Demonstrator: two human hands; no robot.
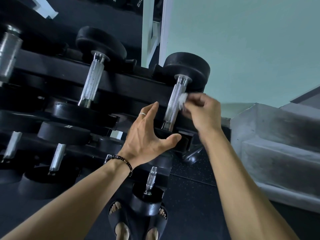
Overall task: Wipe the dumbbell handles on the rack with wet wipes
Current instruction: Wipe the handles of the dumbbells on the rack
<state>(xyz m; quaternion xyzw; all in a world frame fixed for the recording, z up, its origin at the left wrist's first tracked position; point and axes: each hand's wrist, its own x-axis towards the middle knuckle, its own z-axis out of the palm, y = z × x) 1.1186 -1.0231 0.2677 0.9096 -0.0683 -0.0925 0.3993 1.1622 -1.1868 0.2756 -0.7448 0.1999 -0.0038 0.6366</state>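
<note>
- At the right end of the black dumbbell rack point(131, 87), seen from the head camera, the right hand point(204, 113) pinches a crumpled white wet wipe point(182, 100) between curled fingertips and thumb.
- That wipe touches the right side of the knurled metal handle point(174, 103) of the end dumbbell point(187, 70), about midway along the grip.
- This dumbbell lies on the upper tier, tilted, its far black head up near the pale green wall point(251, 49).
- Left hand point(149, 135) is spread wide, fingers straight, holding nothing; its thumb rests on the dumbbell's near head, fingertips reaching up just left of the handle.
- A ring sits on one left finger and a dark bead bracelet point(123, 161) circles the left wrist.
- More dumbbells fill the tiers to the left, another handle point(91, 80) beside the wiped one.
- Below, sandalled feet point(138, 222) stand on dark speckled flooring; a grey concrete ledge point(277, 135) runs on the right.
</note>
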